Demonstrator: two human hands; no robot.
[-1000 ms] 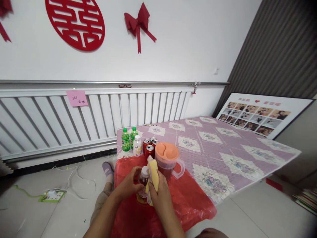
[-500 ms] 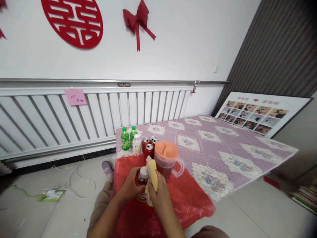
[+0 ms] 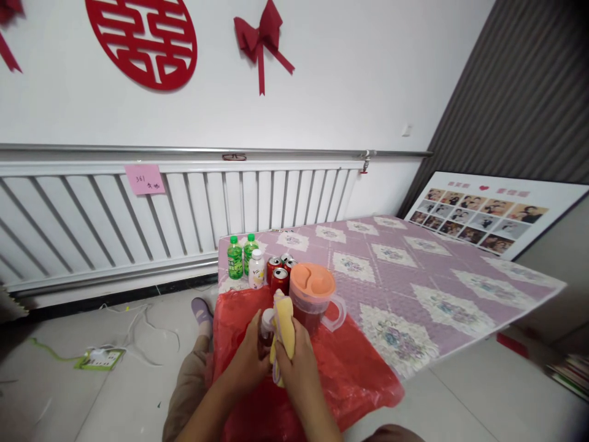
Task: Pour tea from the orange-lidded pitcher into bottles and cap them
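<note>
Yellow, soft-looking fabric with a pale purple edge forms a folded cloth (image 3: 285, 325), its long shape tilted slightly in the right grip (image 3: 298, 353), whose thumb and fingers pinch it by its lower part. Just left of it, the left grip (image 3: 248, 365) curls round a clear bottle (image 3: 265, 335) with a smooth white cap (image 3: 267, 318); the cap rises above the fingers, and the cloth overlaps its right side. Fingers hide most of the bottle, so what it holds cannot be told. Beneath both hands spreads a glossy, wrinkled red plastic sheet (image 3: 363, 387), covering the near left part of the flower-patterned worktop (image 3: 354, 266). Beyond the right grip stands a translucent pitcher (image 3: 309, 307) with a loop handle and a round orange lid (image 3: 313, 280); it looks dark reddish inside, though whether from liquid is unclear. Far and left of it, shiny red cans (image 3: 280, 281) cluster with metallic tops, beside an opaque white bottle (image 3: 256, 270). Farther left stand two green-capped bottles (image 3: 235, 260) with green labels, contents indistinct.
</note>
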